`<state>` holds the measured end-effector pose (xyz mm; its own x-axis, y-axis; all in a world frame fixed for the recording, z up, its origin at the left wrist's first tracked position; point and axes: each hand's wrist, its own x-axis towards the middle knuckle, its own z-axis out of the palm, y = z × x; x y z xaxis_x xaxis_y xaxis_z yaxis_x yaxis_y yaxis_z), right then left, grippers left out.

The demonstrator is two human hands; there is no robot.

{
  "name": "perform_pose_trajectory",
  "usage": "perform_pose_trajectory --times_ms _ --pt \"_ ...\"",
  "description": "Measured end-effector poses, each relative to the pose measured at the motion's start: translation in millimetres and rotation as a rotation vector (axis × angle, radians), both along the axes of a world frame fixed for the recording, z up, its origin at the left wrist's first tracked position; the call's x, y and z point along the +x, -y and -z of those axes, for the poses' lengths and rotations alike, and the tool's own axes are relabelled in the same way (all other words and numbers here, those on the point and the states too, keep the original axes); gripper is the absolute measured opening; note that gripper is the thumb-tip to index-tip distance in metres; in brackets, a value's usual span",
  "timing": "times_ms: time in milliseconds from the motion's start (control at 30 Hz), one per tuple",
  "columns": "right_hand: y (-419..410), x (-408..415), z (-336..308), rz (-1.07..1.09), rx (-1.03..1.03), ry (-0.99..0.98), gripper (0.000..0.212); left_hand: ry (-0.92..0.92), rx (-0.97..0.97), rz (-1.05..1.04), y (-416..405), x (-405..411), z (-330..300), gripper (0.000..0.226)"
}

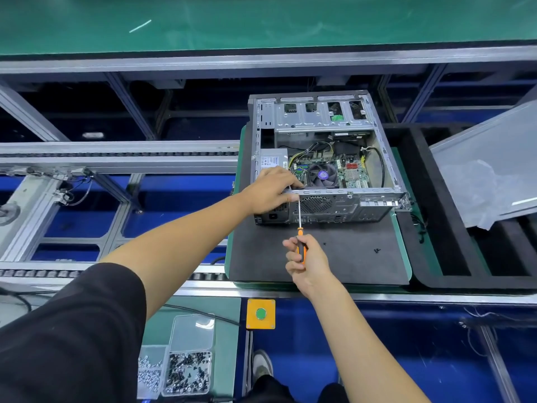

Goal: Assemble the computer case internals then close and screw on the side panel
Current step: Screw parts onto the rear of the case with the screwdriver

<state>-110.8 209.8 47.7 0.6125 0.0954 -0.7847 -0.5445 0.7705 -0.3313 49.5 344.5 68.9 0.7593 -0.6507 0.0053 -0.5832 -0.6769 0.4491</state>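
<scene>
Gripping screwdriver (301, 242) upright, right hand (309, 264); left hand (273, 189) pinching case (325, 158) rear rim.

Bright, even overhead light with soft shadows; wide-angle bending at the edges and slight overall softness.

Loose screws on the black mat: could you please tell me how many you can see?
2: one loose screw near the black mat's right side, one smaller speck beside the right hand. Others may be hidden.
</scene>
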Motion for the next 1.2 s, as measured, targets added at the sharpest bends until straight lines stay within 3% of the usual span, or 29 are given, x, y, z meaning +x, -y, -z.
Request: perform_pose_trajectory --times_ms 67,233,300,333,500,633,800,967,1033,1133,1200 --pt "-2 1 0 -0.022 -0.152 0.011 0.004 -0.041 -0.015 -0.017 1 -1 -2 0.041" --pt "-5 -3 3 -0.025 -0.754 0.127 0.016 -0.085 -0.034 -0.025 2 -3 -3 0.088" --pt "-3 -3 3 -0.057 -0.865 0.112 0.018 -0.083 -0.042 -0.026 2 -3 -2 0.097" --pt "0 -2 2 -0.069 -0.822 0.091 0.018 -0.080 -0.047 -0.027 3 -2 -2 0.100" --pt "6 5 -4 -0.016 -0.134 0.016 0.016 -0.062 -0.049 -0.024 4 -2 0 0.103" --pt "8 3 -5 -0.042 -0.083 0.056 0.016 -0.062 -0.041 -0.030 4 -2 -1 0.098" --pt "30 -6 -2 -0.168 -0.509 0.093 0.021 -0.002 -0.062 -0.055 8 -9 -3 0.060" --pt "90 -32 18 -0.172 -0.749 0.076 0.026 0.354 -0.135 -0.348 33 -64 30 0.035" --pt "117 -40 25 -0.181 -0.806 0.051 0.024 0.428 -0.058 -0.255 57 -91 48 0.027" --pt "155 -47 34 -0.176 -0.852 0.004 0.024 0.174 0.089 -0.064 102 -113 63 0.025" --pt "178 -49 37 -0.168 -0.875 -0.027 0.022 -0.106 0.008 -0.106 136 -122 68 0.026"
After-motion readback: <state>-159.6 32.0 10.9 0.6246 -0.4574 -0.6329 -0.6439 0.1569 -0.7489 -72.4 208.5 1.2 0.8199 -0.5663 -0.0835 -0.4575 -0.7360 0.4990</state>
